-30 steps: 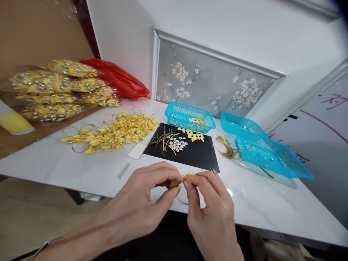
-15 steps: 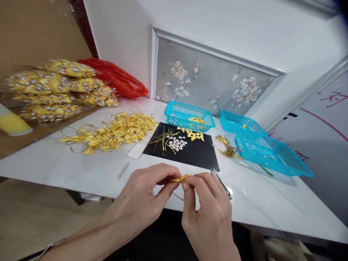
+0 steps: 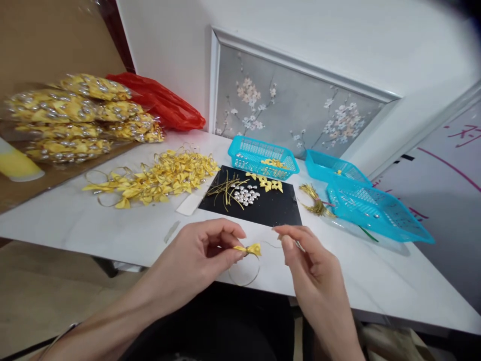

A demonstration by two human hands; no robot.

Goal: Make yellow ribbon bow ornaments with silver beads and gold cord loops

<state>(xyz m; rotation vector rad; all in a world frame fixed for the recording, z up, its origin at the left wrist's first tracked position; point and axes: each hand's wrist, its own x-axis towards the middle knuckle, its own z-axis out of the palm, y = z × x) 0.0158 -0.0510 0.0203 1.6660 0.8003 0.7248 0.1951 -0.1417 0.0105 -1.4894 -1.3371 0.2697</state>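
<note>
My left hand [image 3: 210, 250] pinches a small yellow ribbon bow [image 3: 252, 249] between thumb and forefinger. A thin gold wire loop [image 3: 248, 285] hangs below the bow. To its right, my right hand [image 3: 313, 271] is closed, thumb against forefinger, at the end of a fine pale strand [image 3: 269, 244] stretching toward the bow. A shiny metal bit shows between the right-hand fingers; whether it is held or lies behind them is unclear. Beyond both hands, a black mat [image 3: 259, 215] bears silver heart-shaped beads [image 3: 246, 195], gold wire pieces [image 3: 225, 190] and yellow ribbon pieces [image 3: 271, 186].
A pile of yellow ribbon bows [image 3: 161, 180] lies left of the mat. Bagged bows [image 3: 56, 108] and a red plastic bag [image 3: 161, 103] are at back left. Blue baskets [image 3: 263, 145] stand behind and right, near a gold wire bundle [image 3: 315, 200].
My right hand has moved right, away from the bow, drawing out the fine strand. My left hand keeps the bow, now showing more fully with its wire loop.
</note>
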